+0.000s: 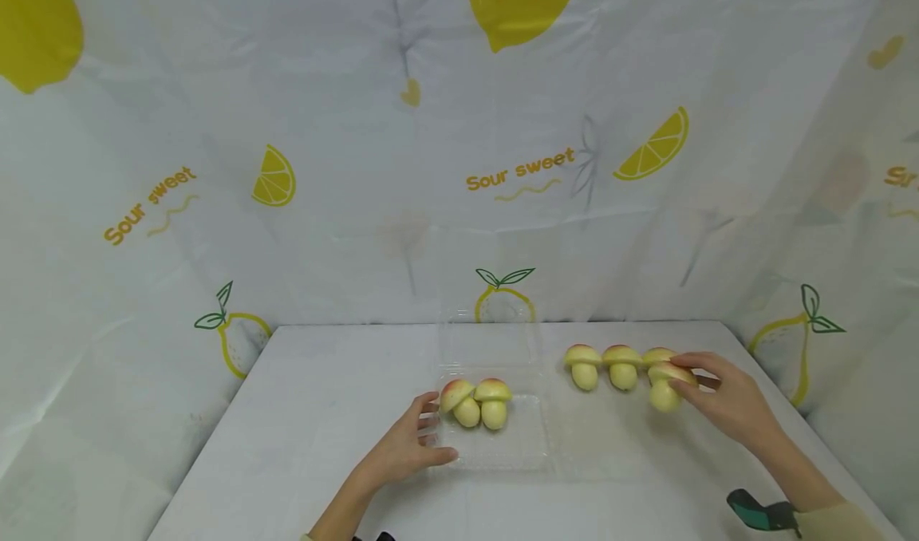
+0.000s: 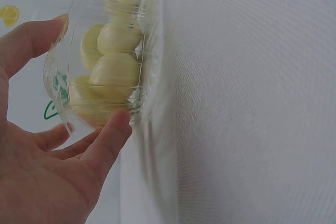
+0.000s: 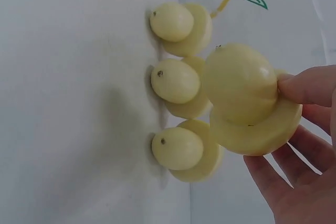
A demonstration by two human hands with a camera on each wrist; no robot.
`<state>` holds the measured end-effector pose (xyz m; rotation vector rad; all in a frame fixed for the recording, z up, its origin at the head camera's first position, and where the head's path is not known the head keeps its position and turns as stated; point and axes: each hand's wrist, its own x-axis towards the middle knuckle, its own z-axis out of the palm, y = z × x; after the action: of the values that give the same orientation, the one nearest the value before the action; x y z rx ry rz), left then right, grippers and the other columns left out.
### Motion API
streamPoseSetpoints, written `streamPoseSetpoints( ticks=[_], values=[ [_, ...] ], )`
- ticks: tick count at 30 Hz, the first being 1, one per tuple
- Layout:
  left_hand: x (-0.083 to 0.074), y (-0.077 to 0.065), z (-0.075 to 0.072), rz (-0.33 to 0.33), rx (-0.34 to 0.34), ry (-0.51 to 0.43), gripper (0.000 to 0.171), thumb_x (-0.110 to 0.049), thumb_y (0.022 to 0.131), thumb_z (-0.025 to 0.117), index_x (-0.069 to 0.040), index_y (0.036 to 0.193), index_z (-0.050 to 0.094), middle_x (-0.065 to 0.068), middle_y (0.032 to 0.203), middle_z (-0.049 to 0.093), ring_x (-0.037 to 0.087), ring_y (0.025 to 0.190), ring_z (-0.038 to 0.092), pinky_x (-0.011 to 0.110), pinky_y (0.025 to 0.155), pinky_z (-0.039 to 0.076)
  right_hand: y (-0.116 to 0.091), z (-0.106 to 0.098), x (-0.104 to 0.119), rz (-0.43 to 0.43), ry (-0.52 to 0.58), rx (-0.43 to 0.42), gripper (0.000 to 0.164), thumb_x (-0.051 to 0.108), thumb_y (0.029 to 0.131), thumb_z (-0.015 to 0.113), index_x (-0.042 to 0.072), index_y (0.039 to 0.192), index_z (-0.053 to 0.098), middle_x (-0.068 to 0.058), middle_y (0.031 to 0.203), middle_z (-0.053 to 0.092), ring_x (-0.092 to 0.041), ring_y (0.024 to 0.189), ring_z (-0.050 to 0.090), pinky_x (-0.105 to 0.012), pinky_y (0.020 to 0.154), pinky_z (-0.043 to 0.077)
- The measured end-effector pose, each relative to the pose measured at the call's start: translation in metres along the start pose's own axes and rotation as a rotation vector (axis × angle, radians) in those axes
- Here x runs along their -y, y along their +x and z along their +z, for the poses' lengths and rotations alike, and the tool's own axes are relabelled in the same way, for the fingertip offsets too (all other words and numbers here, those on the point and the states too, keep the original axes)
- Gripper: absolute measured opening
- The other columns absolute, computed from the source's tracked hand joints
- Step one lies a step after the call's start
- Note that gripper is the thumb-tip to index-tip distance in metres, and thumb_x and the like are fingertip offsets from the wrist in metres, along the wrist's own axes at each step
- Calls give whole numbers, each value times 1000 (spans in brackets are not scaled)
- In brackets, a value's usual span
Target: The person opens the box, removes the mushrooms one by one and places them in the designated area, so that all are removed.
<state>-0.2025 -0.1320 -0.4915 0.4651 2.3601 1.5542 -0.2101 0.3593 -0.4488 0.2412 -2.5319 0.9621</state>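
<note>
The right hand [image 1: 732,401] pinches a pale-yellow, red-tinged mushroom-shaped piece [image 1: 665,389], cap uppermost and stem downward, over the right part of the white bench [image 1: 337,389], beside three matching pieces [image 1: 622,367] near the far edge. Leftward from it lies a clear plastic box [image 1: 520,441], its bare floor facing that hand; the left hand [image 1: 402,449] grips the box's left side, beside two pieces [image 1: 494,409] inside.
</note>
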Motion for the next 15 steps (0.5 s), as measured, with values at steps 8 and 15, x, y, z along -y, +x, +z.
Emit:
streamPoseSetpoints(
  ticks=[8, 15],
  values=[
    [0, 0, 0, 0, -2, 2, 96, -21, 83, 85, -1, 156, 26, 25, 150, 38, 50, 136, 42, 54, 108, 46, -6, -2, -14, 23, -45, 18, 35, 10, 85, 82, -6, 113, 68, -24, 113, 67, 25, 97, 35, -3, 71, 47],
    [-2, 0, 0, -2, -2, 4, 96, -22, 83, 85, -1, 155, 26, 25, 150, 38, 51, 136, 42, 55, 109, 45, -10, -2, -25, 52, -91, 44, 35, 14, 87, 82, -3, 115, 69, -22, 115, 67, 0, 101, 52, -12, 72, 54]
  ],
)
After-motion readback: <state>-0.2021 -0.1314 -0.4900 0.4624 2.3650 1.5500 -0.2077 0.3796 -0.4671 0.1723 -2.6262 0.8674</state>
